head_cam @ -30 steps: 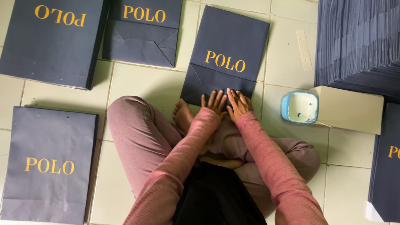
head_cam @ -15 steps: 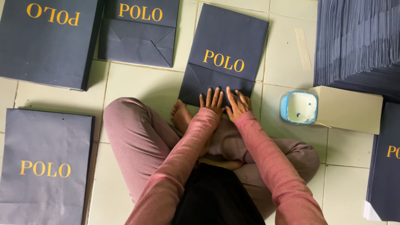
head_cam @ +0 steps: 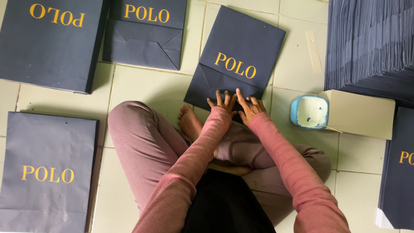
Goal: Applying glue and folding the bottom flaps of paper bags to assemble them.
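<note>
The floor (head_cam: 151,86) is pale square tile with dark grout lines. Flat navy paper bags lie on it: one (head_cam: 239,60) tilted in front of the seated person, one (head_cam: 148,34) beyond with its folded bottom showing, two (head_cam: 47,43) (head_cam: 45,172) at the left. A tall stack of bags (head_cam: 371,43) sits at the right, near a cream box (head_cam: 360,113), a blue tub (head_cam: 308,112) and a card strip (head_cam: 313,51).

Navy paper bag (head_cam: 241,56), gold lettering; pink sleeves (head_cam: 194,159); light-blue tub (head_cam: 308,112), seemingly white inside.
</note>
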